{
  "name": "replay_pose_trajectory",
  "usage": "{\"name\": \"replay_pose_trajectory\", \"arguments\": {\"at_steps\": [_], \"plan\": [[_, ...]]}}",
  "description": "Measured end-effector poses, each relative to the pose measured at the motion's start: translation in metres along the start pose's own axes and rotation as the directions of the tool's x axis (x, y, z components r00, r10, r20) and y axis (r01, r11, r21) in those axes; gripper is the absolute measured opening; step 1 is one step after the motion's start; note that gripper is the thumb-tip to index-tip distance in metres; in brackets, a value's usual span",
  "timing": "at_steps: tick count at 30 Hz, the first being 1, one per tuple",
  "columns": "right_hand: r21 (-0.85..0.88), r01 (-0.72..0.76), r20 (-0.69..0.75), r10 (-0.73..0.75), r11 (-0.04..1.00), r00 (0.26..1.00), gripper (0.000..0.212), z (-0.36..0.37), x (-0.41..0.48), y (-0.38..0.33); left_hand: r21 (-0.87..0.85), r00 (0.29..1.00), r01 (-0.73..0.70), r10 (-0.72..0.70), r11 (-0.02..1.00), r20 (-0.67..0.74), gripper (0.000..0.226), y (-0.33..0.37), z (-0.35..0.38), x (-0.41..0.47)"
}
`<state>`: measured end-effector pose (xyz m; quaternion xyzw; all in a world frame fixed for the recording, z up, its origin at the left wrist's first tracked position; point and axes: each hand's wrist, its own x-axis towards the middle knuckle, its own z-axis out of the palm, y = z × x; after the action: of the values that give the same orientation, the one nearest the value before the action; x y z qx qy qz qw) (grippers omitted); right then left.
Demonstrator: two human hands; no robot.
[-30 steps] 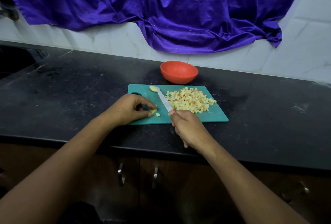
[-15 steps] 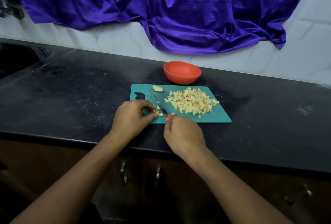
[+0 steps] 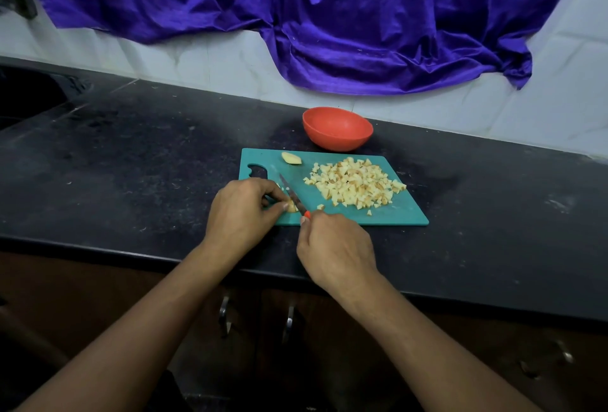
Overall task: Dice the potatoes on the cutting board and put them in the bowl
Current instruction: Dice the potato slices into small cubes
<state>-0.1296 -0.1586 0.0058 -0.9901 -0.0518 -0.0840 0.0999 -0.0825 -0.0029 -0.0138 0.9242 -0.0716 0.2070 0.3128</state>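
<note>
Left hand (image 3: 241,211) pinching small potato piece (image 3: 291,206) on teal cutting board (image 3: 408,212), right hand (image 3: 335,248) gripping knife (image 3: 292,194) against it, diced potato pile (image 3: 355,186) mid-board, empty red bowl (image 3: 337,128) behind on worktop (image 3: 131,165)

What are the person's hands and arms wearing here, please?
Nothing worn shows: the left hand and right hand are ungloved, with no ring, watch or bracelet visible, and both arms are bare to the picture's edge, no sleeve in view.
</note>
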Motion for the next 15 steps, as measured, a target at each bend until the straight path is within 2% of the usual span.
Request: {"name": "replay_pose_trajectory", "arguments": {"at_steps": [9,15], "plan": [[-0.015,0.016,0.014,-0.016,1.0,1.0,0.036,0.0007,0.0006,-0.0013,0.016,1.0,0.012,-0.012,1.0,0.013,0.005,-0.0014,0.0026,0.0017],[-0.052,0.026,0.075,-0.022,0.998,0.997,0.032,-0.0027,0.0068,-0.0051,0.013,1.0,0.017,-0.017,1.0,0.008,0.005,-0.0022,0.003,0.0018]]}}
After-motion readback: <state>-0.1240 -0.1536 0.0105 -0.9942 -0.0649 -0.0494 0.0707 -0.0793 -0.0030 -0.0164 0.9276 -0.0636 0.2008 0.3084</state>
